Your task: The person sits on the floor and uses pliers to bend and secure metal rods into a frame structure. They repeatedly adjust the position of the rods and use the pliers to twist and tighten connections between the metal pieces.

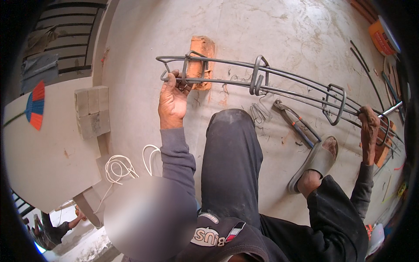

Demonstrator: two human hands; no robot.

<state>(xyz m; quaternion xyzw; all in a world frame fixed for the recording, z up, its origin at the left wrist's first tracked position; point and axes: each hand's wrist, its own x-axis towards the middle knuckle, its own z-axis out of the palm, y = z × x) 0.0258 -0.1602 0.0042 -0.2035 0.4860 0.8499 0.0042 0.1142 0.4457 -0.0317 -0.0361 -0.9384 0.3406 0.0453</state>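
A long rebar cage (255,75) of thin dark steel bars, with squarish stirrups spaced along it, stretches across in front of me. My left hand (173,102) is closed on the lower bar at the left end, thumb on top, beside the first stirrup. At the other end my right hand (370,124) wraps round the bars near the last stirrup. Under the left part lies an orange brick (201,46); another orange brick (380,152) sits beneath the right end. A shiny metal rod (391,108) shows just beyond my right hand; whether I touch it, I cannot tell.
Pincers (297,123) with dark and orange handles lie by my sandalled foot, near loose wire ties (261,112). Grey blocks (92,111), a white cable (118,168) and a broom (35,106) are left. A bucket (384,36) stands far right. Another person's hand (79,216) shows lower left.
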